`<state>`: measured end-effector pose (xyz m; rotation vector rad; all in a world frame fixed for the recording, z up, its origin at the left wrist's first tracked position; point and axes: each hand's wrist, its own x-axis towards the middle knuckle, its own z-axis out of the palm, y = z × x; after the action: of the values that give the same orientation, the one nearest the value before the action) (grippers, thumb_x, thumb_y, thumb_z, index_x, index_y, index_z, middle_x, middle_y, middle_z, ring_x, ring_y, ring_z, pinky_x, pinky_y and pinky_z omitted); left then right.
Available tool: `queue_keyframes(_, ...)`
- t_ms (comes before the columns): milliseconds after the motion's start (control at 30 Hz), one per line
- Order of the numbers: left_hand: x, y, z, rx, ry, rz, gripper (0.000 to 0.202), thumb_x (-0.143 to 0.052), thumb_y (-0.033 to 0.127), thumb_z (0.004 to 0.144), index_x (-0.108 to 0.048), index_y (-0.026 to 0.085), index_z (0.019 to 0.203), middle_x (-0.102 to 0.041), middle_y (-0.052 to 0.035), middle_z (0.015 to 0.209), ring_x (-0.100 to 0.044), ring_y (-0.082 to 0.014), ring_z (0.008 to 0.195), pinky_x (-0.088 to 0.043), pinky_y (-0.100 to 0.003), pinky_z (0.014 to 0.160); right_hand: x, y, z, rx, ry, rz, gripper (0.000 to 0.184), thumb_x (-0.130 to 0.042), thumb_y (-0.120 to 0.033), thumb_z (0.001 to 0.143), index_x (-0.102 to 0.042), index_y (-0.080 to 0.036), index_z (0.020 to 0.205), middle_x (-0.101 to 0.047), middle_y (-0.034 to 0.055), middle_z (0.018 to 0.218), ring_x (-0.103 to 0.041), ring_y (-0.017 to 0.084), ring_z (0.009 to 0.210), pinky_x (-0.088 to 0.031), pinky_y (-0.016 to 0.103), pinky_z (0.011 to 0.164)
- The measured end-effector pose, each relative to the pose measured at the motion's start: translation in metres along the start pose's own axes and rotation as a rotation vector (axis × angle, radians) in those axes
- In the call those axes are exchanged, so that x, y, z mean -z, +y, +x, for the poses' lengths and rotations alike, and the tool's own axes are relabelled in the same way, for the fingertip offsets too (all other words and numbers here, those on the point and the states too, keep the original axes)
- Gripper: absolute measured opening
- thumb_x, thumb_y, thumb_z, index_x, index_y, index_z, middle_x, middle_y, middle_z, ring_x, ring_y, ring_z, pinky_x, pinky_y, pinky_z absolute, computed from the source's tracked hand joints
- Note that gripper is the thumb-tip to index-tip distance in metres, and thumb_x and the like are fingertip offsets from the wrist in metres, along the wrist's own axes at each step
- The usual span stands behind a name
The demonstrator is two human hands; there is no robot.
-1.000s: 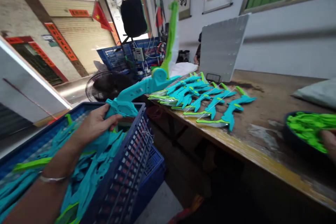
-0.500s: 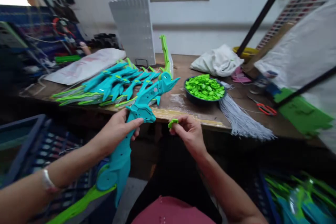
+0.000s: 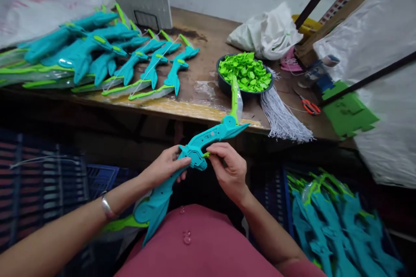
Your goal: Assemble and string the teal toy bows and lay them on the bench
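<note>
My left hand (image 3: 165,166) grips the middle of a teal and green toy bow (image 3: 191,156), held over my lap just below the table edge. My right hand (image 3: 229,171) pinches a small green clip (image 3: 206,154) against the bow's grip. The bow's upper limb (image 3: 234,99) points up toward a dark bowl of green clips (image 3: 245,71) on the wooden table (image 3: 208,54). Several finished bows (image 3: 107,52) lie in a row on the table's left side.
A grey bundle of strings (image 3: 282,117) lies beside the bowl. Orange-handled scissors (image 3: 308,106), a white bag (image 3: 268,32) and green foam sheets (image 3: 347,112) sit at the right. Crates of bows stand on the floor at right (image 3: 338,220) and left (image 3: 39,181).
I turned from the left crate to the table, carrying the bow. My right hand picked a green clip and now presses it onto the bow's grip.
</note>
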<state>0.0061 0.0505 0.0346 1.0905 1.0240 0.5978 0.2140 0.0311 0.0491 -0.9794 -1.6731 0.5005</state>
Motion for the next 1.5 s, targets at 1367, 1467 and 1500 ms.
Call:
queue_keyframes(1367, 0.0, -0.073, 0.014, 0.211, -0.293, 0.007, 0.038, -0.072, 0.049, 0.081, -0.052, 0.017, 0.089, -0.064, 0.0006, 0.059, -0.059, -0.0138, 0.048, -0.045, -0.024, 0.047, -0.007, 0.032, -0.085, 0.499, -0.544, -0.656, 0.025, -0.049, -0.007, 0.098, -0.073, -0.005, 0.104, -0.069, 0.0213, 0.124, -0.061, 0.031, 0.122, -0.055, 0.043, 0.098)
queue_keyframes(1467, -0.003, -0.072, 0.012, 0.203, -0.287, 0.032, 0.039, -0.073, 0.05, 0.08, -0.053, 0.018, 0.088, -0.063, 0.0004, 0.058, -0.059, -0.0142, 0.048, -0.045, -0.024, 0.047, -0.007, 0.03, -0.087, 0.501, -0.547, -0.665, 0.025, -0.049, -0.008, 0.098, -0.073, -0.007, 0.104, -0.071, 0.0209, 0.121, -0.064, 0.031, 0.117, -0.057, 0.044, 0.093)
queue_keyframes(1500, -0.004, -0.072, 0.012, 0.204, -0.277, 0.055, 0.039, -0.072, 0.051, 0.08, -0.053, 0.018, 0.087, -0.063, 0.0003, 0.058, -0.059, -0.0142, 0.047, -0.045, -0.024, 0.046, -0.008, 0.03, -0.088, 0.495, -0.546, -0.665, 0.025, -0.048, -0.008, 0.099, -0.073, -0.007, 0.104, -0.071, 0.0208, 0.12, -0.064, 0.031, 0.116, -0.057, 0.044, 0.092)
